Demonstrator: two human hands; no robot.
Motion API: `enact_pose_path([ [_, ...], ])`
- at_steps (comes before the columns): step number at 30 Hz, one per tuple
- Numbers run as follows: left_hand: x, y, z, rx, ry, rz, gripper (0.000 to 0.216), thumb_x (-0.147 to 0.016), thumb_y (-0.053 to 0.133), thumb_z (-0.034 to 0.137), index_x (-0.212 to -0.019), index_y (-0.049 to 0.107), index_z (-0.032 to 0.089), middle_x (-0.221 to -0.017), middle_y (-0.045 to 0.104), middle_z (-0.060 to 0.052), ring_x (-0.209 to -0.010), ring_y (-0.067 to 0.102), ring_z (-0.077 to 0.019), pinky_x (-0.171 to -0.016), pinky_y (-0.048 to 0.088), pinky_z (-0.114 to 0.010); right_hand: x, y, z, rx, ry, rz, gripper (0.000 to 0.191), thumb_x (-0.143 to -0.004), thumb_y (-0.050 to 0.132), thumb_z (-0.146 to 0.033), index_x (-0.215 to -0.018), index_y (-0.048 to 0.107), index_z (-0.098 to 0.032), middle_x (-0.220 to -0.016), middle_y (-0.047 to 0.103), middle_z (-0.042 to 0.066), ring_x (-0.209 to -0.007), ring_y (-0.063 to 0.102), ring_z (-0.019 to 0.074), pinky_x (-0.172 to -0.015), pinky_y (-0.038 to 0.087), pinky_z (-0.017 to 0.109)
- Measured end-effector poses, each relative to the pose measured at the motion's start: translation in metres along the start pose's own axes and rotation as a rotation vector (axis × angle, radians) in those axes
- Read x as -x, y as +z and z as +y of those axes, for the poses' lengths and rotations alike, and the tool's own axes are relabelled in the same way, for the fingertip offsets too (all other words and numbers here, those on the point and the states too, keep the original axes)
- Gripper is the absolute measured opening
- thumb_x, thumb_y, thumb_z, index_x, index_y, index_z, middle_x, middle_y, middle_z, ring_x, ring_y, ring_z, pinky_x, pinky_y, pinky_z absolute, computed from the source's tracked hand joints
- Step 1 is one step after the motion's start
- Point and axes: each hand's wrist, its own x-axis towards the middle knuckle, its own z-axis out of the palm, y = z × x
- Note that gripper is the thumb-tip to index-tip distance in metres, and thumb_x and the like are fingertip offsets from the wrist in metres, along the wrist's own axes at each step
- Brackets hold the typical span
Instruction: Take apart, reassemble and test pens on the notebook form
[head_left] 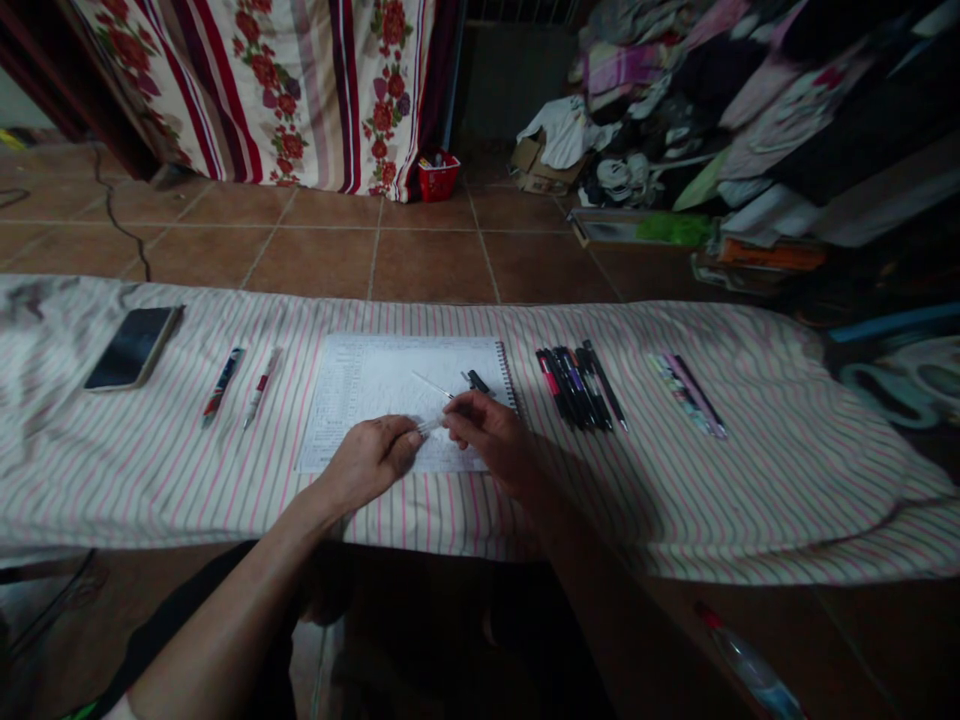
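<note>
My left hand [371, 462] and my right hand [484, 440] meet over a spiral notebook [360, 400] with a printed page. Both hands grip a slim transparent pen barrel [430, 425] between their fingertips. Just above it, a thin metal-tipped pen refill [433, 386] slants toward my right fingers, and a small black pen part [477, 381] lies close by. I cannot tell whether either touches my right hand. Beyond my left hand lie a blue-and-red pen [221, 387] and a red-and-white pen [261, 388].
A striped cloth [150, 490] covers the work surface, holding a smartphone [133, 348], a row of dark pens [577, 388] and several pastel pens [686, 393]. Beyond lie a tiled floor [427, 262], a red basket [439, 178] and heaped clothes [750, 110].
</note>
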Motion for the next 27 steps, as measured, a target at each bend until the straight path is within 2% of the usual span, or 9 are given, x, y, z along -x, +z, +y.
enact_pose_path([
  [2,0.000,-0.002,-0.001,0.011,-0.007,-0.006,0.031,-0.093,0.037,0.033,-0.076,0.057,0.017,-0.065,0.056,0.001,-0.058,0.051,-0.0121,-0.057,0.036,-0.025,0.000,0.000,0.000,0.011,-0.006,-0.030,0.019,-0.069,0.067,-0.031,-0.081,0.059,-0.019,-0.061,0.056,-0.004,-0.055,0.050,0.0081,-0.053,0.042,0.022],
  [4,0.000,-0.002,-0.002,-0.001,-0.004,0.008,0.030,-0.093,0.038,0.032,-0.077,0.058,0.017,-0.066,0.056,0.001,-0.060,0.051,-0.0124,-0.058,0.036,-0.025,0.000,0.000,-0.001,-0.003,0.009,-0.042,0.027,-0.070,0.067,-0.034,-0.091,0.057,-0.020,-0.063,0.057,-0.005,-0.055,0.051,0.0089,-0.050,0.041,0.021],
  [7,0.001,-0.001,-0.003,-0.034,0.019,0.051,0.027,-0.092,0.038,0.029,-0.080,0.059,0.017,-0.072,0.059,-0.001,-0.066,0.054,-0.0138,-0.062,0.037,-0.026,0.002,0.002,-0.002,-0.006,0.077,-0.033,0.040,-0.073,0.064,-0.046,-0.103,0.052,-0.022,-0.069,0.061,-0.002,-0.052,0.052,0.0102,-0.040,0.034,0.020],
  [9,0.000,0.001,-0.003,-0.057,0.043,0.066,0.026,-0.092,0.039,0.029,-0.082,0.059,0.016,-0.075,0.060,-0.002,-0.069,0.055,-0.0145,-0.064,0.038,-0.026,0.002,0.003,-0.002,0.054,0.104,-0.009,0.036,-0.075,0.060,-0.052,-0.089,0.055,-0.019,-0.064,0.059,-0.002,-0.047,0.047,0.0084,-0.038,0.030,0.019],
  [12,0.000,0.001,-0.002,-0.071,0.055,0.052,0.027,-0.092,0.039,0.031,-0.079,0.059,0.017,-0.072,0.059,-0.002,-0.066,0.054,-0.0140,-0.061,0.037,-0.025,0.001,0.003,-0.002,0.114,0.079,0.041,0.034,-0.073,0.063,-0.050,-0.069,0.055,-0.017,-0.054,0.053,-0.003,-0.043,0.041,0.0061,-0.040,0.030,0.020],
  [16,0.001,-0.002,-0.003,-0.006,0.003,0.033,0.034,-0.093,0.037,0.034,-0.073,0.058,0.017,-0.065,0.056,0.000,-0.059,0.052,-0.0126,-0.057,0.036,-0.025,-0.002,-0.004,-0.005,0.002,0.052,0.091,0.031,-0.068,0.068,-0.046,-0.073,0.057,-0.018,-0.057,0.054,-0.004,-0.045,0.042,0.0060,-0.041,0.031,0.020],
  [22,0.001,-0.005,-0.006,-0.003,0.029,0.073,0.032,-0.093,0.039,0.034,-0.083,0.063,0.016,-0.073,0.063,-0.002,-0.066,0.057,-0.0140,-0.062,0.041,-0.025,-0.004,-0.012,-0.006,-0.075,0.032,0.135,0.031,-0.066,0.071,-0.043,-0.078,0.059,-0.016,-0.064,0.059,-0.002,-0.051,0.049,0.0072,-0.046,0.038,0.021],
  [25,0.001,-0.004,-0.007,-0.076,0.030,0.152,0.030,-0.092,0.041,0.032,-0.092,0.066,0.016,-0.082,0.065,-0.005,-0.073,0.060,-0.0158,-0.066,0.044,-0.027,-0.004,-0.010,-0.001,-0.012,0.024,0.117,0.028,-0.072,0.065,-0.040,-0.084,0.060,-0.016,-0.070,0.064,0.002,-0.057,0.057,0.0105,-0.048,0.042,0.022],
  [27,0.001,-0.003,-0.010,-0.136,0.045,0.229,0.029,-0.091,0.043,0.033,-0.096,0.067,0.016,-0.086,0.064,-0.006,-0.076,0.060,-0.0164,-0.068,0.046,-0.028,-0.004,-0.008,0.004,0.109,-0.013,0.117,0.021,-0.076,0.060,-0.036,-0.087,0.059,-0.017,-0.077,0.068,0.004,-0.062,0.062,0.0135,-0.049,0.044,0.023],
])
